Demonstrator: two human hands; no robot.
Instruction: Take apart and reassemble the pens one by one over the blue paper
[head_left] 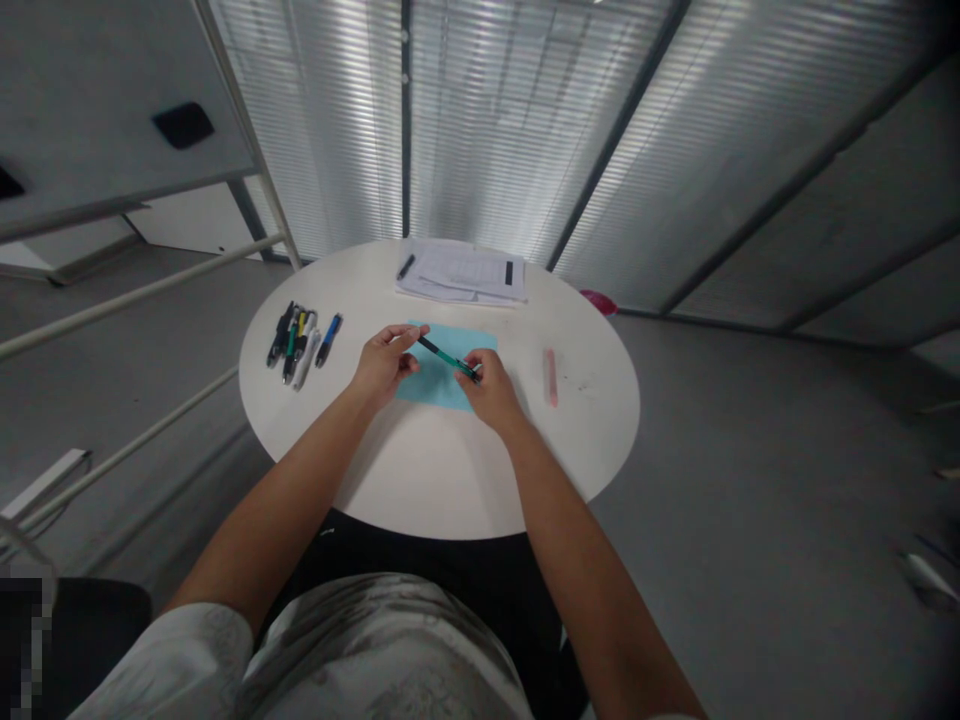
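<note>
A green and black pen (448, 358) is held between my two hands, slanting down to the right above a light blue sheet (435, 388). My left hand (384, 364) pinches its black upper end between thumb and finger. Around the lower, clip end of the pen, the fingers of my right hand (489, 386) are closed. The blue sheet lies flat on the white round table (435, 480), partly covered by both hands.
Several pens (292, 345) lie in a pile at the table's left, with a blue pen (328, 340) beside them. Stacked papers (461, 272) with a dark pen sit at the back. A pinkish stick-like item (552, 377) lies right of the sheet. Metal rails stand at the left.
</note>
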